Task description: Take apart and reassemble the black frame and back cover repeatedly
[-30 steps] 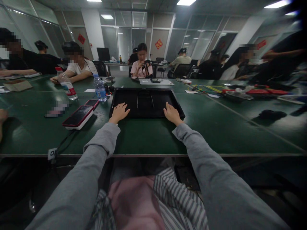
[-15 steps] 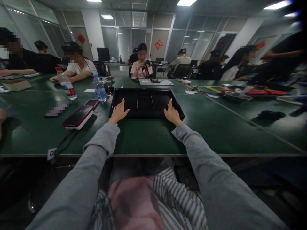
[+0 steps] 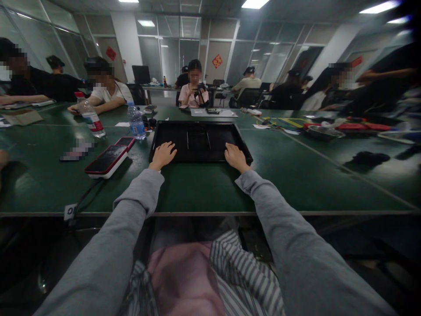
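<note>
A black rectangular tray-like panel (image 3: 198,156) with a raised rim and two thin upright lines inside lies flat on the green table (image 3: 204,188). Over its near left corner is my left hand (image 3: 163,155), palm down with the fingers a little apart and holding nothing. My right hand (image 3: 235,156) is over the near right corner, also palm down and empty, its fingers slightly bent. Whether the fingertips press on the panel cannot be made out.
Left of the panel are a blue-labelled bottle (image 3: 136,123), a red-capped bottle (image 3: 92,118) and a red-edged phone (image 3: 107,159) on a white block. Cables and a dark basket (image 3: 324,131) lie to the right. Several people sit around.
The raised, pointing index fingers of both hands have come down beside the other fingers. The panel has stayed in place.
</note>
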A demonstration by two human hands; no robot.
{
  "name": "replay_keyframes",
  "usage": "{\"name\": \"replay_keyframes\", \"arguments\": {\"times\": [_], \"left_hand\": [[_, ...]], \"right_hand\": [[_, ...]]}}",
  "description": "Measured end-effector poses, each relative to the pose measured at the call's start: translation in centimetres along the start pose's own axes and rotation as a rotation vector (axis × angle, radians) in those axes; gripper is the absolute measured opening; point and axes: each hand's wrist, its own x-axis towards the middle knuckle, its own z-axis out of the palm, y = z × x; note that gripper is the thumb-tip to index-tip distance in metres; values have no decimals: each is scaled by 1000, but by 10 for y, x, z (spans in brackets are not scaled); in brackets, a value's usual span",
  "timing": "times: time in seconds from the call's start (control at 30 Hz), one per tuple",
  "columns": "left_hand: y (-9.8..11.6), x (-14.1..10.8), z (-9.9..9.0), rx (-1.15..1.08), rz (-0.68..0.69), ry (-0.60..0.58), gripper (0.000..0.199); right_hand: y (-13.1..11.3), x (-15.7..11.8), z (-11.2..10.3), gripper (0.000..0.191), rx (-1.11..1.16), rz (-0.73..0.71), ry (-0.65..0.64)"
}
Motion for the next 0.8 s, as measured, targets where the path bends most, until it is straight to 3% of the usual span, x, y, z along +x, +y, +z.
{"name": "replay_keyframes", "arguments": {"times": [0.13, 0.33, 0.5, 0.63, 0.8], "left_hand": [[-1, 0, 1, -7, -3, 37, 57], [-1, 0, 0, 12, -7, 11, 54], [-1, 0, 0, 2, -11, 31, 54], [-2, 1, 1, 10, 4, 25, 52], [-5, 2, 4, 54, 12, 67, 60]], "right_hand": [[2, 2, 0, 73, 17, 37, 7], [2, 0, 0, 57, -11, -6, -31], [2, -1, 3, 62, -20, 26, 89], [0, 0, 1, 59, -16, 14, -5], [-4, 0, -5, 63, -69, 48, -24]]}}
